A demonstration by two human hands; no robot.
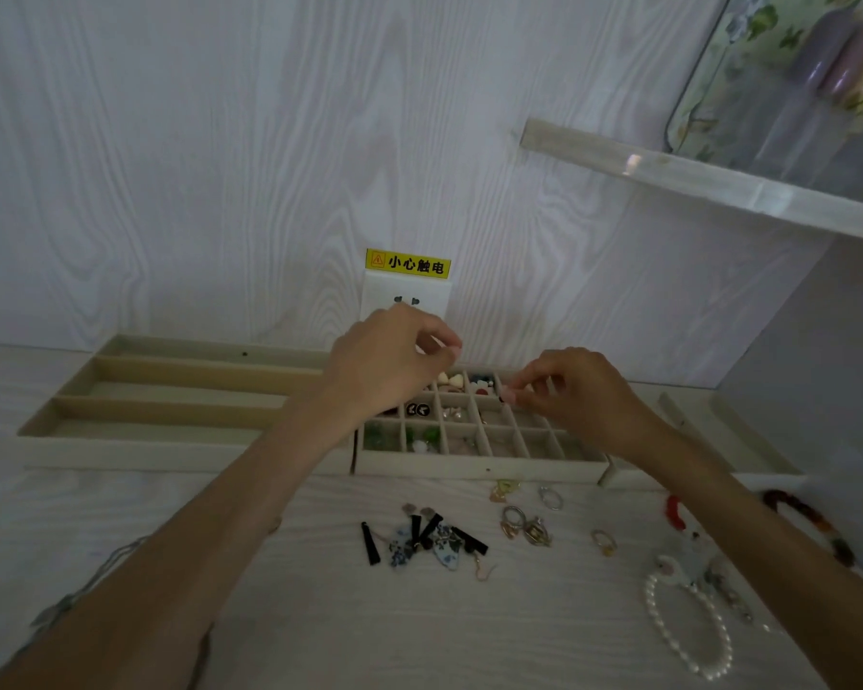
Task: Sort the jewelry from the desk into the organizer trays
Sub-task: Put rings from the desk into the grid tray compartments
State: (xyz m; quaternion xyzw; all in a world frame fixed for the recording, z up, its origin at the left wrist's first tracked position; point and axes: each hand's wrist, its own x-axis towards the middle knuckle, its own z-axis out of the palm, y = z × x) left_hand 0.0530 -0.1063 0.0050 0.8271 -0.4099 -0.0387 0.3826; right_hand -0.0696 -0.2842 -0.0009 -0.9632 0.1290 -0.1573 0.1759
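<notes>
A beige grid tray (479, 469) with small compartments holds beads, hearts and studs. My left hand (389, 363) hovers over its back left cells, fingers curled with the tips pinched; what it holds is hidden. My right hand (576, 390) hovers over the middle cells and pinches a small dark piece (503, 398). To the left lies a beige tray with long slots (120, 443). On the desk lie blue-patterned tassel earrings (424, 540), several rings (524, 522), a pearl bracelet (688, 634) and a red and brown bead bracelet (813, 522).
A wall socket (407, 293) with a yellow warning label sits behind the trays. A shelf (718, 184) at upper right carries a clear container. A pale box (813, 351) stands at the right. A grey cord (71, 597) lies at the left.
</notes>
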